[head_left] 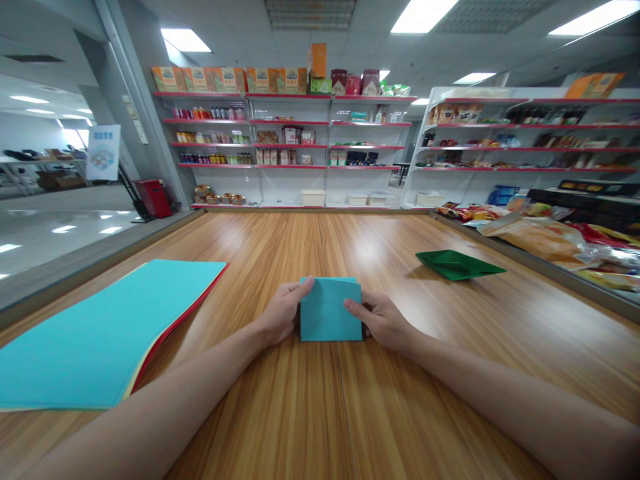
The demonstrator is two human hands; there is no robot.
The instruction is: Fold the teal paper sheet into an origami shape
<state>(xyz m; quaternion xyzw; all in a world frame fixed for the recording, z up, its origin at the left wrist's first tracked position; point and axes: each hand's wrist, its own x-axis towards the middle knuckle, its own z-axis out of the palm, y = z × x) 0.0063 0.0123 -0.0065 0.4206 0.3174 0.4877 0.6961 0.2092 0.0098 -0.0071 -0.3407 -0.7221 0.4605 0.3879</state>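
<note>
A folded sheet of light blue paper (327, 317) is held upright between both hands at the middle of the table. My left hand (285, 308) grips its left edge, the thumb on the front face near the top corner. On the opposite edge, my right hand (387, 319) pinches the paper with its thumb on the front. The other fingers of both hands are partly hidden behind it. A second layer shows slightly above the top edge, and a faint crease crosses the front.
Coloured paper sheets (115, 327), blue on top with yellow and red beneath, lie at the left. A folded green paper piece (457, 265) rests at the right on the wooden table (320, 413). Packaged goods (545, 240) lie beyond the right edge; stocked shelves (290, 122) stand behind.
</note>
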